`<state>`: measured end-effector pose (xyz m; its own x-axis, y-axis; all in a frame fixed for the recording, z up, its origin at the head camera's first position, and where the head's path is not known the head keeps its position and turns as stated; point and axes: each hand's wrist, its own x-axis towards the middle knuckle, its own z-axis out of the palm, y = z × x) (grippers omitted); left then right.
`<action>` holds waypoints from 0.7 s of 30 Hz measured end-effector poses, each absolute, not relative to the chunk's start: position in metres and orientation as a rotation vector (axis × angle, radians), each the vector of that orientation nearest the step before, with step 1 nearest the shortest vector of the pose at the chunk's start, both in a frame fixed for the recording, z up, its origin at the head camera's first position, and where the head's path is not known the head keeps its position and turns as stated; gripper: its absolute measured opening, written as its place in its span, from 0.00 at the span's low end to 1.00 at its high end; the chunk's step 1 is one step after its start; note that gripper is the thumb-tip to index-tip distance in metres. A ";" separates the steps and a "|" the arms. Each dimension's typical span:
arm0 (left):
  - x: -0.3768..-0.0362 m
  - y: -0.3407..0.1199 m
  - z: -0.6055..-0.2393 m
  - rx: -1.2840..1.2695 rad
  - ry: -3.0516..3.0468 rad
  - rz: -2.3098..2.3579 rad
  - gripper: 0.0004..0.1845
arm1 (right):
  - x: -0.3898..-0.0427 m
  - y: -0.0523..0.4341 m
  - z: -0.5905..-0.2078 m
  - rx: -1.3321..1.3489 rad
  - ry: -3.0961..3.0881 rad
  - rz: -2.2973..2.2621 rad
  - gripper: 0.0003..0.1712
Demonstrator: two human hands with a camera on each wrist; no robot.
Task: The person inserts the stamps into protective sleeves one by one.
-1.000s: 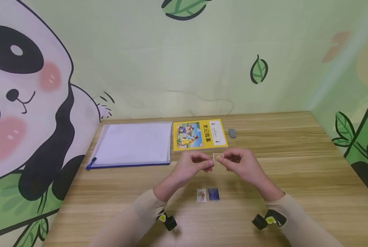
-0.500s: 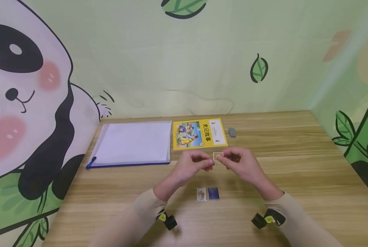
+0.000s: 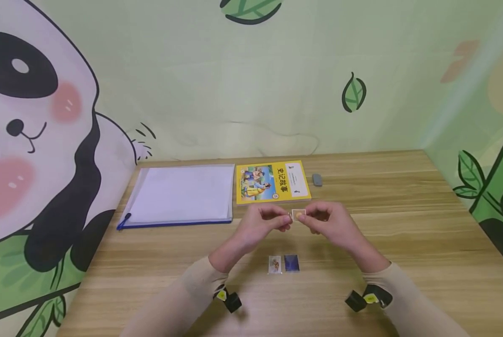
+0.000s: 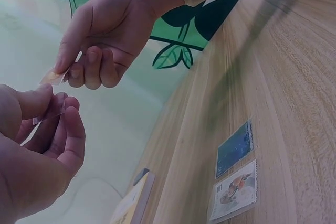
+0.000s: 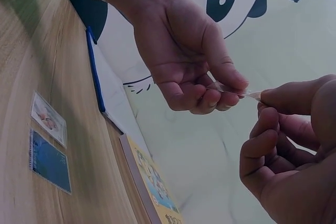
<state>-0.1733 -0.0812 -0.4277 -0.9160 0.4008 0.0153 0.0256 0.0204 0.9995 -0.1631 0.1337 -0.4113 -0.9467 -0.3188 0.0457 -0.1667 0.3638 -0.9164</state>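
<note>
Nearest to us on the wooden table (image 3: 319,299), on our side of the fingers, two small stamp-like cards lie next to each other: a pale pictured card (image 3: 274,265) and a dark blue card (image 3: 292,263). Beyond them, our left hand (image 3: 255,227) and right hand (image 3: 335,226) meet above the tabletop. Our right thumb and fingers pinch a small white-bordered card (image 3: 296,214), which reaches from them toward the left fingertips; our left thumb and fingers pinch a clear film (image 4: 58,106). We cannot tell whether card and film overlap. Past the fingertips lies a yellow book (image 3: 272,181), with a grey block (image 3: 317,180) beyond the right fingers and a white folder (image 3: 184,194) farther left of the left ones.
</note>
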 end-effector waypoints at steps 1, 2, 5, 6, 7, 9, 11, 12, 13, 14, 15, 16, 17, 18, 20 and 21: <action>-0.173 -0.081 -0.428 0.442 2.030 1.976 0.08 | -0.163 0.134 -0.411 -0.443 2.472 -1.640 0.11; -0.174 -0.081 -0.428 0.445 2.031 1.975 0.08 | -0.164 0.134 -0.412 -0.442 2.469 -1.642 0.11; -0.173 -0.081 -0.429 0.457 2.036 1.971 0.09 | -0.164 0.134 -0.411 -0.442 2.462 -1.648 0.11; -0.173 -0.081 -0.429 0.461 2.034 1.971 0.09 | -0.164 0.134 -0.411 -0.438 2.464 -1.649 0.11; -0.173 -0.081 -0.429 0.463 2.033 1.970 0.09 | -0.164 0.133 -0.410 -0.435 2.465 -1.652 0.11; -0.173 -0.080 -0.428 0.467 2.028 1.970 0.09 | -0.163 0.132 -0.410 -0.425 2.470 -1.656 0.12; -0.173 -0.080 -0.428 0.473 2.021 1.972 0.09 | -0.163 0.131 -0.409 -0.418 2.480 -1.660 0.12; -0.173 -0.080 -0.429 0.474 2.018 1.973 0.09 | -0.163 0.130 -0.409 -0.418 2.487 -1.661 0.12; -0.173 -0.080 -0.429 0.476 2.016 1.973 0.09 | -0.162 0.129 -0.409 -0.423 2.495 -1.659 0.12; -0.173 -0.080 -0.429 0.477 2.016 1.974 0.09 | -0.162 0.129 -0.409 -0.429 2.505 -1.657 0.12; -0.173 -0.080 -0.429 0.477 2.015 1.975 0.09 | -0.162 0.129 -0.410 -0.439 2.511 -1.657 0.12; -0.173 -0.080 -0.429 0.477 2.017 1.974 0.09 | -0.162 0.129 -0.410 -0.449 2.516 -1.656 0.12; -0.173 -0.080 -0.429 0.477 2.017 1.975 0.09 | -0.162 0.129 -0.410 -0.461 2.523 -1.654 0.11; -0.173 -0.080 -0.429 0.474 2.018 1.974 0.09 | -0.162 0.129 -0.411 -0.469 2.528 -1.651 0.11; -0.173 -0.081 -0.429 0.468 2.021 1.974 0.09 | -0.161 0.129 -0.411 -0.491 2.529 -1.653 0.10; -0.173 -0.080 -0.429 0.465 2.022 1.974 0.09 | -0.161 0.130 -0.411 -0.501 2.530 -1.651 0.09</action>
<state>-0.1733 -0.0805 -0.4287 -0.9099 0.4140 0.0258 0.0358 0.0163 0.9992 -0.1612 0.1298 -0.4107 -0.9434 -0.3126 0.1104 -0.2269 0.3662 -0.9025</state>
